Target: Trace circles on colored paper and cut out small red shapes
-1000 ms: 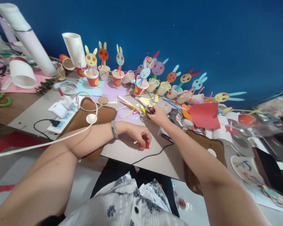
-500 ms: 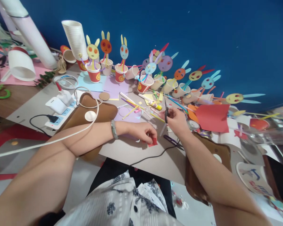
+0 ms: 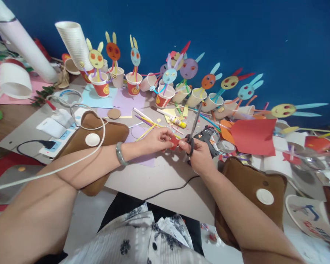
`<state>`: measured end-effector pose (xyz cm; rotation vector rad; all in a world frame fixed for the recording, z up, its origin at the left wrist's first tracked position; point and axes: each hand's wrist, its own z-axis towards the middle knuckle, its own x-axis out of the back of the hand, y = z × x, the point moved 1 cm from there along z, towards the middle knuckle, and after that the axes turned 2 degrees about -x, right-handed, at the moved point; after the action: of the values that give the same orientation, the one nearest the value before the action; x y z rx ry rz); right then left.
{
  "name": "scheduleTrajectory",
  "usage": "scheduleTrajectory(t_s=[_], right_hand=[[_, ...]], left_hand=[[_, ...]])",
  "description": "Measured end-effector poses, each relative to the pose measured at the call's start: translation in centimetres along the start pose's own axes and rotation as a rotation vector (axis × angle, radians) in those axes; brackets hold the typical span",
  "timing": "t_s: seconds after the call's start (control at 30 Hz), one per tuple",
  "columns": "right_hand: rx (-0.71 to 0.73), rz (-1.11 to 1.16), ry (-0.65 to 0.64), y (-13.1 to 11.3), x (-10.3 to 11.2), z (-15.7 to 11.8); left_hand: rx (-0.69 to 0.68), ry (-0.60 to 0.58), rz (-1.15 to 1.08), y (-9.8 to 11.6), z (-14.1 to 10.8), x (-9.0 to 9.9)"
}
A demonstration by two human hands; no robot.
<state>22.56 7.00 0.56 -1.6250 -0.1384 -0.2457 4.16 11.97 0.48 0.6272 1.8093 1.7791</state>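
Note:
Over the grey table, my left hand (image 3: 158, 141), with a bangle on the wrist, pinches a small piece of red paper (image 3: 175, 142). My right hand (image 3: 200, 157) has its fingers round the dark handles of a pair of scissors (image 3: 195, 123), whose blades point up and away from me. The right thumb and fingertip reach the right edge of the red paper, so both hands meet at it. Beyond my hands lie a yellow-capped glue stick (image 3: 178, 121) and several coloured straws (image 3: 145, 120).
Several paper cups with rabbit figures (image 3: 165, 96) line the blue wall. Red paper sheet (image 3: 253, 137) lies right of a black device (image 3: 209, 136). Brown cushions (image 3: 249, 198) flank the table. A power strip (image 3: 62, 141) sits left, its white cable (image 3: 71, 165) crossing above my left forearm.
My left hand has lifted the red paper from the table and moved it away from me. The right hand, still with the scissors, has come down beside it; the blades now point more upward.

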Motion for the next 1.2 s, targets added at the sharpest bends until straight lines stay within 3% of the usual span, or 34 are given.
scheduleTrajectory(t_s=[0.37,0.67,0.97,1.2], right_hand=[[-0.015,0.124,0.067,0.3,-0.1,-0.2],[-0.05,0.192,0.046,0.5,-0.1,-0.4],[-0.036,0.242,0.057,0.5,-0.3,-0.6],[-0.039,0.213,0.04,0.9,-0.1,-0.6]], left_hand=[[0.049,-0.045,-0.099,0.9,-0.3,-0.6],[0.044,-0.093,-0.149,1.6,-0.6,-0.7],[0.043,-0.027,-0.106,2.0,-0.6,-0.3],[0.028,-0.065,-0.056,1.4,-0.6,-0.5]])
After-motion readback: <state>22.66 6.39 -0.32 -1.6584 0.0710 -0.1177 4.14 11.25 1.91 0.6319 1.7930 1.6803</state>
